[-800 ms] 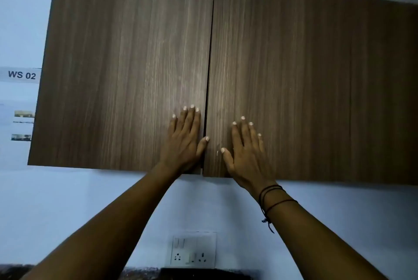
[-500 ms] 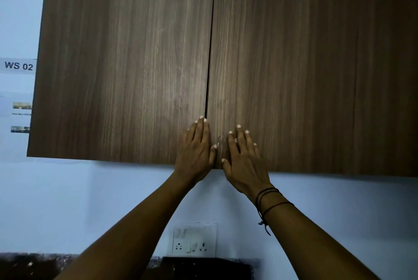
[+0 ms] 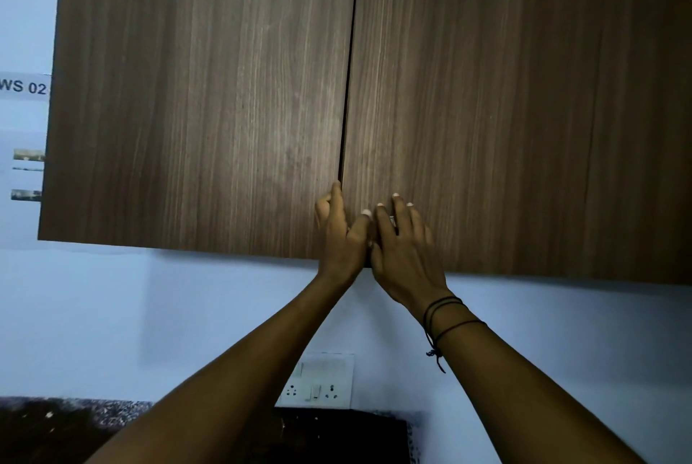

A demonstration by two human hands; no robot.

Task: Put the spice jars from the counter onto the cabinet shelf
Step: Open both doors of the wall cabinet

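A wall cabinet fills the upper view, with its left door (image 3: 202, 100) and right door (image 3: 505, 119) both closed; the shelf inside is hidden. No spice jars are in view. My left hand (image 3: 339, 235) is turned edge-on at the seam between the doors near their lower edge, its fingertips curled onto the inner edge of the left door. My right hand (image 3: 406, 250) lies right beside it on the lower corner of the right door, fingers apart and holding nothing. The thumbs of both hands nearly touch.
Below the cabinet is a pale blue wall with a white switch and socket plate (image 3: 322, 381). A dark speckled counter (image 3: 56, 426) runs along the bottom edge. A paper label reading WS 02 (image 3: 22, 87) hangs left of the cabinet.
Both hands slid inward along the doors to the centre seam. The left hand turned from flat to edge-on, with its fingers hooking the left door's edge.
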